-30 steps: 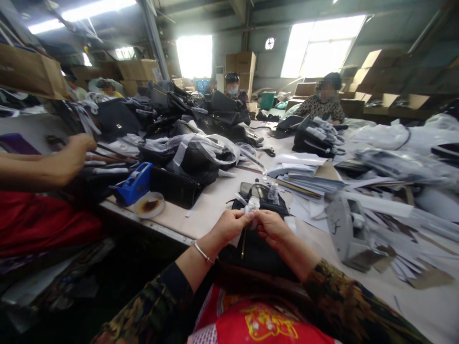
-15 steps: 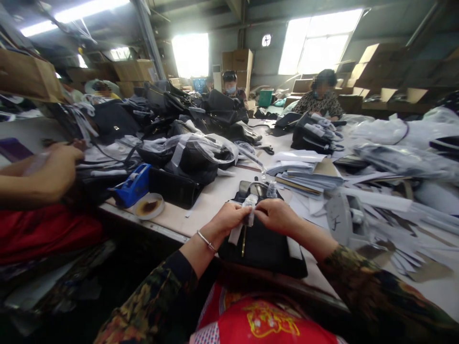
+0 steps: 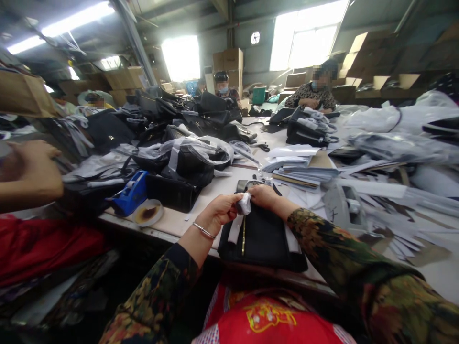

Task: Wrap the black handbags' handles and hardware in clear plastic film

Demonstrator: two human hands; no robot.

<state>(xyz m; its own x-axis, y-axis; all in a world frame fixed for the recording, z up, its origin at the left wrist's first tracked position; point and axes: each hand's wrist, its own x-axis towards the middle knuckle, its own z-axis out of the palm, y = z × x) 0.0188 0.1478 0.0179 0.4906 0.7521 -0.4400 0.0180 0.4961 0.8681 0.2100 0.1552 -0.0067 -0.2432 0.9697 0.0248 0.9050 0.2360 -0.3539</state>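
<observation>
Flat black leather bag (image 3: 263, 239) lies on the pale counter (image 3: 201, 198) at its near edge. Left hand (image 3: 219, 212) and right hand (image 3: 263, 196) meet at the bag's far end, both pinched on a crumpled white paper wad (image 3: 245, 204). Blue tape dispenser (image 3: 129, 193) sits well left of the bag.

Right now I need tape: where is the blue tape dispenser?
The blue tape dispenser sits near the table's front edge, left of the left hand, beside a small round dish.
</observation>
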